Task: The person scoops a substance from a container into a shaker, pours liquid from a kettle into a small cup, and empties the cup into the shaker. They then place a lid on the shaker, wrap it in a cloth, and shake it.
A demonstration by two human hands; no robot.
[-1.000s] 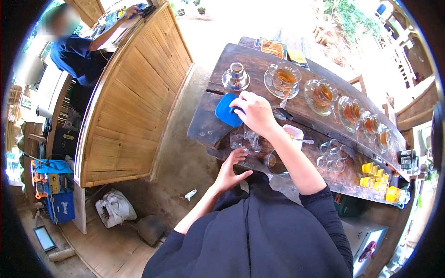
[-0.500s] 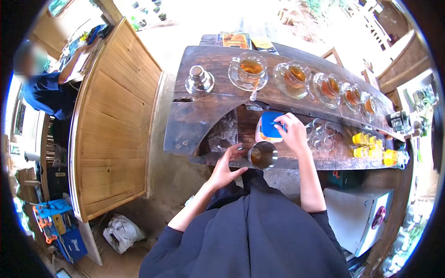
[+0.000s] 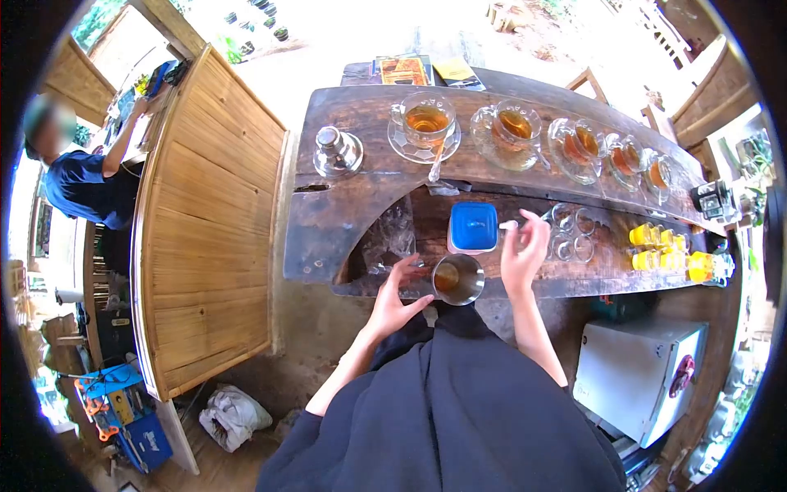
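Note:
A metal cup (image 3: 469,285), with a little brownish content at the bottom, stands at the front edge of the lower shelf. My left hand (image 3: 397,295) curves beside its left side, thumb and fingers apart, the thumb tip close to the rim. Just behind the cup sits a square container with a blue lid (image 3: 474,226) on it. To the right of that lid my right hand (image 3: 525,252) is raised with bent, parted fingers and holds nothing. A shiny metal shaker top (image 3: 338,152) stands on the upper counter at the left.
Several glass cups of tea (image 3: 428,120) on saucers line the wooden counter (image 3: 361,107). Upturned glasses (image 3: 584,248) and yellow-topped containers (image 3: 658,248) stand on the lower shelf. A person (image 3: 90,180) is behind the wooden partition (image 3: 217,230) at left. A white box-shaped cabinet (image 3: 631,373) is below right.
My right hand has let go of the blue lid and moved off to the right. My left hand stays beside the metal cup. The view has shifted slightly.

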